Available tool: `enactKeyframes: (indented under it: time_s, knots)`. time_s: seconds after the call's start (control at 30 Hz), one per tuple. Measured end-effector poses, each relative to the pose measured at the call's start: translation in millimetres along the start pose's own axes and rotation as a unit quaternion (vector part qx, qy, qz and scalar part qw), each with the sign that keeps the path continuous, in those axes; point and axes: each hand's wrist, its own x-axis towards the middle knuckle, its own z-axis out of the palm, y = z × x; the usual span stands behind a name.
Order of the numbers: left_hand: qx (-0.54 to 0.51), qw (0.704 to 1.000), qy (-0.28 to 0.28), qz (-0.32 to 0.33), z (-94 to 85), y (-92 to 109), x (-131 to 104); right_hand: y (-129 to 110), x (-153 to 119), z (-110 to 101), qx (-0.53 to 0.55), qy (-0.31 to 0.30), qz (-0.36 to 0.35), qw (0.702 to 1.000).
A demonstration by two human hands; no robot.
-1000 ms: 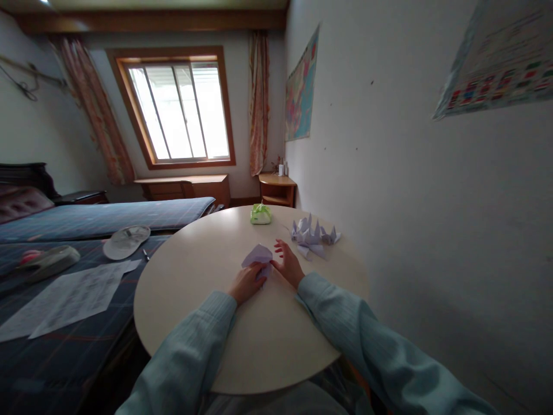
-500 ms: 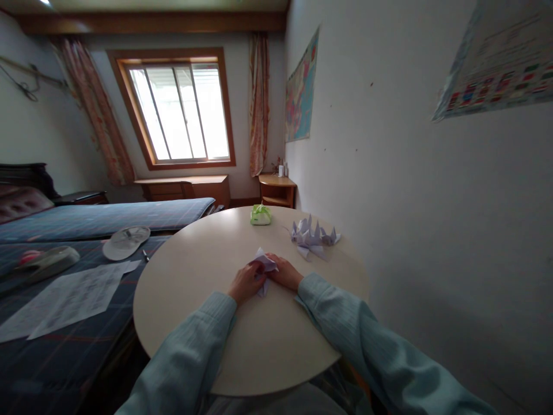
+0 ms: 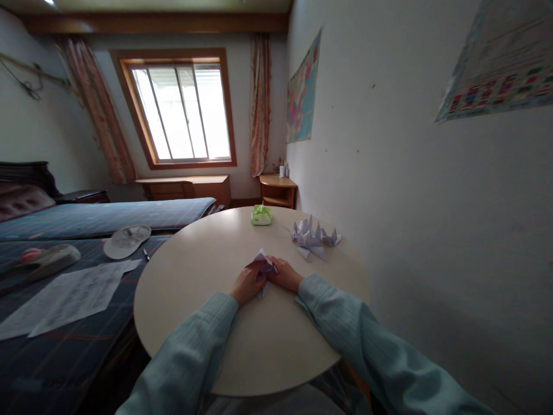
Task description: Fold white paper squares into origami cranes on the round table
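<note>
Paper [image 3: 261, 254] (seemingly part-folded) is being pinched by left hand [image 3: 249, 283] and right hand [image 3: 286, 274] fingers. Rightward beyond it, finished-looking shapes [image 3: 311, 236] are being left untouched.

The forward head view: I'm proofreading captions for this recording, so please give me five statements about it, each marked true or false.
1. The left hand and right hand both hold a folded pale sheet of paper. True.
2. A cluster of pointed, folded pale paper shapes sits on the round cream table. True.
3. The soft green-and-white plastic pack is near the table's front edge. False: it is near the far edge.
4. The white brimmed cap lies on the table. False: it lies on the dark-blue plaid bed.
5. Both arms wear light blue-green sleeves. True.
</note>
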Motion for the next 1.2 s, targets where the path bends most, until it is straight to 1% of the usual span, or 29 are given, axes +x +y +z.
enactKeyframes:
  time_s: [0.1,0.23,0.53,0.7,0.83,0.93,1.03,1.2]
  knots:
    - [0.001,1.000,-0.003,-0.016,-1.2,1.2,-0.1,-2.0,-0.8,-0.7,-0.006,-0.015,0.014,1.000]
    - [-0.015,1.000,0.000,-0.026,-2.2,1.3,0.7,-4.9,-1.8,-2.7,-0.004,-0.022,0.009,1.000]
    - [-0.037,0.996,0.028,-0.071,2.1,-7.5,4.8,-9.6,-2.4,-7.5,0.020,-0.028,0.004,0.999]
    - [-0.049,0.996,0.038,-0.071,4.5,-11.7,6.8,-10.4,-2.8,-9.9,0.030,-0.035,-0.024,0.999]
    - [-0.052,0.997,0.018,-0.056,5.6,-15.0,6.7,-9.7,-2.9,-9.5,0.038,-0.035,-0.035,0.998]
    - [-0.039,0.998,0.004,-0.048,5.5,-16.3,5.7,-10.8,-3.1,-9.8,0.038,-0.034,-0.039,0.998]
    - [-0.004,0.998,-0.007,-0.057,4.5,-16.0,4.3,-12.6,-3.3,-10.8,0.038,-0.035,-0.043,0.998]
    - [0.060,0.992,-0.012,-0.107,1.7,-12.8,1.9,-14.9,-3.8,-12.1,0.054,-0.011,-0.049,0.997]
